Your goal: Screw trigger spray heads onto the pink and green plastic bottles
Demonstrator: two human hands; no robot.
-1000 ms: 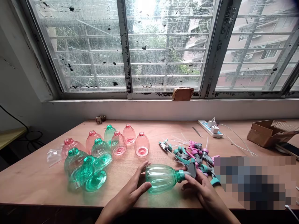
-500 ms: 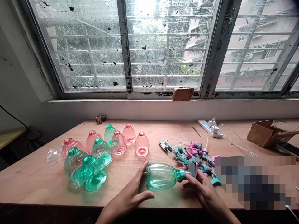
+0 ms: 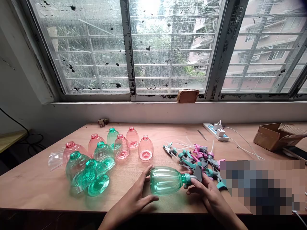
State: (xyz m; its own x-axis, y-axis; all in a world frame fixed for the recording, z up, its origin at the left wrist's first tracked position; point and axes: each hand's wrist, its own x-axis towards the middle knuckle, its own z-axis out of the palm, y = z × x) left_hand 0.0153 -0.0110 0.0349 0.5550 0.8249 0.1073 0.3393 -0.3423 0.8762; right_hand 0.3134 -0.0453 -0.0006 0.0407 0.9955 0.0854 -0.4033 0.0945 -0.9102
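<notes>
A clear green spray bottle (image 3: 165, 181) lies on its side between my hands, its grey and teal trigger head (image 3: 197, 174) pointing right. My left hand (image 3: 136, 191) cups the bottle's base, fingers behind and thumb in front. My right hand (image 3: 208, 193) holds the trigger head and neck, thumb and fingers bent around it. Just behind my right hand is a heap of loose trigger sprayers (image 3: 202, 156) in teal, pink and grey, with thin tubes. To the left stand several open green bottles (image 3: 104, 156) and pink bottles (image 3: 145, 148) without heads.
A clear plastic bag (image 3: 56, 160) lies by the left bottles. At the back right are a white power strip (image 3: 216, 132) with cables, and an open cardboard box (image 3: 270, 139). A blurred patch covers the table's right front. The table's front edge runs just below my hands.
Hardly anything differs. The bottle has turned or shifted very slightly to the right in my hands, and both hands keep nearly the same place.
</notes>
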